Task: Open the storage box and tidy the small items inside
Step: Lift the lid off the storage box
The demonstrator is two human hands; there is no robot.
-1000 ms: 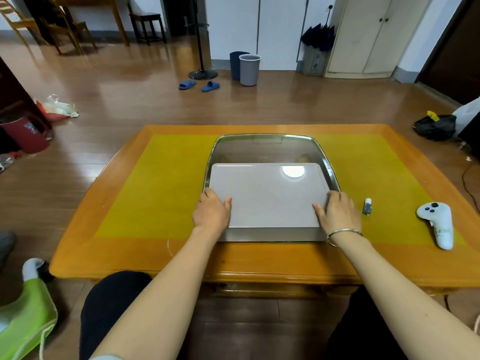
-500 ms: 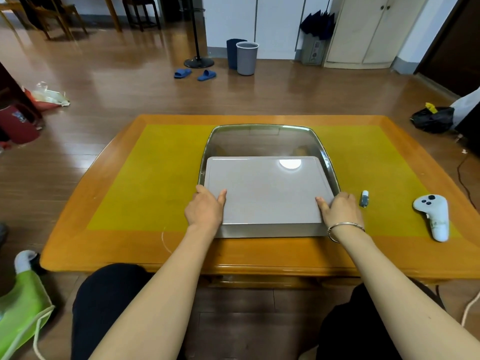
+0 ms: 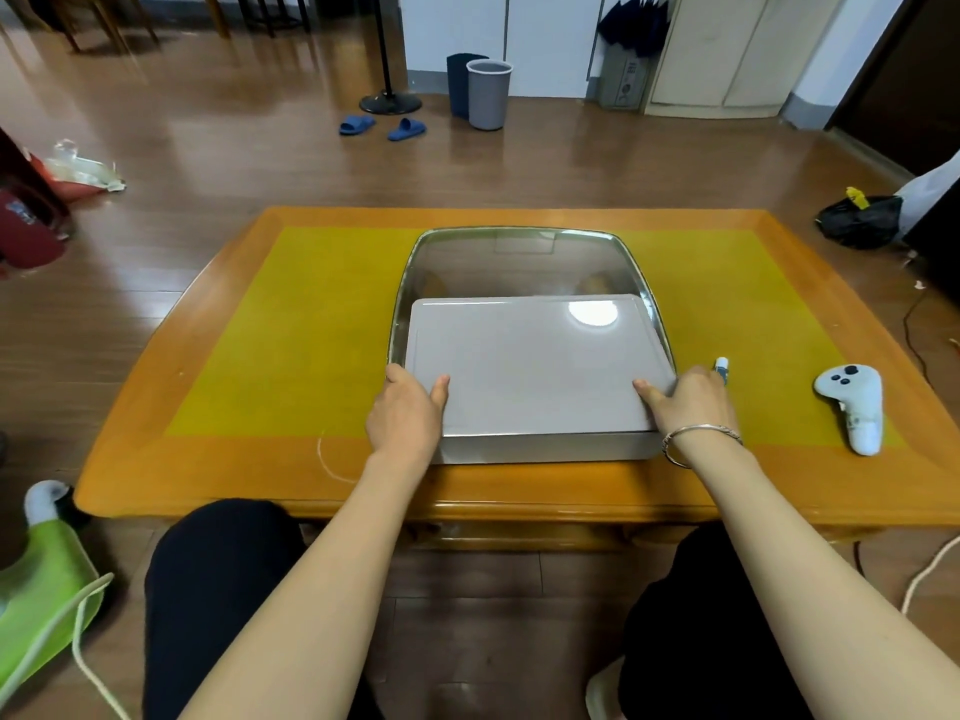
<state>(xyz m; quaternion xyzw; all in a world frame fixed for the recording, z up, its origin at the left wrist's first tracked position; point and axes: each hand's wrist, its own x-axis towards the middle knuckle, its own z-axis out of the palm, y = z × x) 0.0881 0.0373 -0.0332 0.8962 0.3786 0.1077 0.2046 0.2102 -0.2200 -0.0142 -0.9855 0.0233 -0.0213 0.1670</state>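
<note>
A person seated at a low wooden table grips a closed grey storage box at its two near corners. The box sits in the near half of a shiny metal tray, at the middle of the table's yellow inlay, its flat lid catching a round glare of ceiling light at the far right.

The left hand clasps the near-left corner: the thumb lies on top of the lid, pointing far and right, while the fingers curl down over the left side wall (their tips are hidden behind the box edge). The right hand, a thin metal bangle at the wrist, mirrors it at the near-right corner, thumb pressed on the lid and fingers wrapped round the right side. The box lies between the two hands, its near face flush with the tray's near edge.

Just beyond the right hand's knuckles, a small white-capped tube lies on the yellow surface, and farther right rests a white game controller. On the floor beyond the table stand a grey waste bin and a pair of blue slippers; a green bag sits at the near left.
</note>
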